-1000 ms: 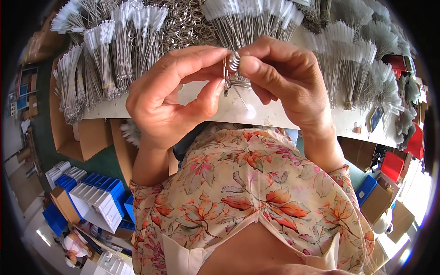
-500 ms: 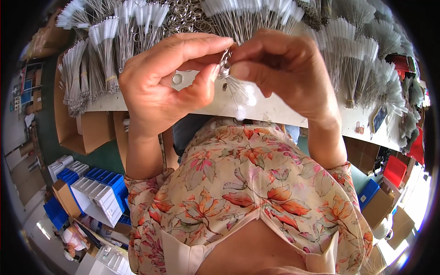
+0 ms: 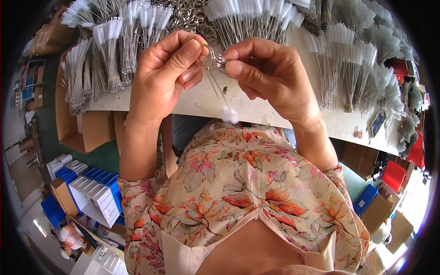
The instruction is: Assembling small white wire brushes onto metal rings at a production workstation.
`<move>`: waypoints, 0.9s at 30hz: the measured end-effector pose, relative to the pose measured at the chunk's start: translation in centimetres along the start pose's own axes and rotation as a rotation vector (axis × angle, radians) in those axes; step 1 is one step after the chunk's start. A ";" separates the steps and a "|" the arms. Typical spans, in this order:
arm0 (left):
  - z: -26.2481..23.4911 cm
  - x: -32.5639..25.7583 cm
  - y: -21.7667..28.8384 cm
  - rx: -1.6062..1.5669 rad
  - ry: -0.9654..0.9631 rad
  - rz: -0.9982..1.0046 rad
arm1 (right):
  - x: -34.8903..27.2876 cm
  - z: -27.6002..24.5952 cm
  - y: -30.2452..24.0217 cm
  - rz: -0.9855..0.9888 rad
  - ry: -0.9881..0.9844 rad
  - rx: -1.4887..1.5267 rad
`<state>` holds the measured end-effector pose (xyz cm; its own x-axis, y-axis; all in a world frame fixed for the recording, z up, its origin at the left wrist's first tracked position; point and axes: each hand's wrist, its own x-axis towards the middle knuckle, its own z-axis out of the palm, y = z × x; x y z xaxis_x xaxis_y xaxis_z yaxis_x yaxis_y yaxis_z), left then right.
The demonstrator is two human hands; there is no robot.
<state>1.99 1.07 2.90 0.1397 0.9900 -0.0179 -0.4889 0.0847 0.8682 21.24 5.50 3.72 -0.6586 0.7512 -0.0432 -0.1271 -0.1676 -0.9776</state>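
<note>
My left hand (image 3: 166,73) and my right hand (image 3: 270,75) meet above the edge of a white worktable (image 3: 201,101). Between their fingertips is a small metal split ring (image 3: 207,56) with the wire loops of thin brushes on it. One thin wire brush (image 3: 219,94) with a white bristle tip hangs down from the ring toward my chest. The left thumb and forefinger pinch the ring; the right thumb and forefinger hold the brush loops at its right side.
Bundles of white-tipped wire brushes (image 3: 114,46) and a pile of metal rings (image 3: 192,13) cover the table's far side. More brush bundles (image 3: 362,64) lie to the right. Cardboard boxes (image 3: 87,128) sit under the table, blue and white bins (image 3: 87,188) on the floor at left.
Both hands have risen slightly and spread a little. A single brush now dangles from the ring, where before the brush cluster was bunched between the fingers.
</note>
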 end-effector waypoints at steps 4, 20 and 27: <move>1.4 -0.7 2.0 0.680 0.000 0.170 | 0.5 0.1 -0.3 0.000 0.000 0.005; -0.4 -4.0 1.4 0.351 0.182 0.430 | 1.0 5.2 1.5 -0.248 0.000 -0.077; -0.5 -6.8 2.0 0.180 0.386 0.585 | 3.1 9.6 3.5 -0.517 0.044 -0.247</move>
<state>-0.36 -5.41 4.46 -0.4321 0.8393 0.3299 -0.2368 -0.4586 0.8565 11.68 1.10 2.12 -0.5249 0.7224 0.4502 -0.2444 0.3788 -0.8926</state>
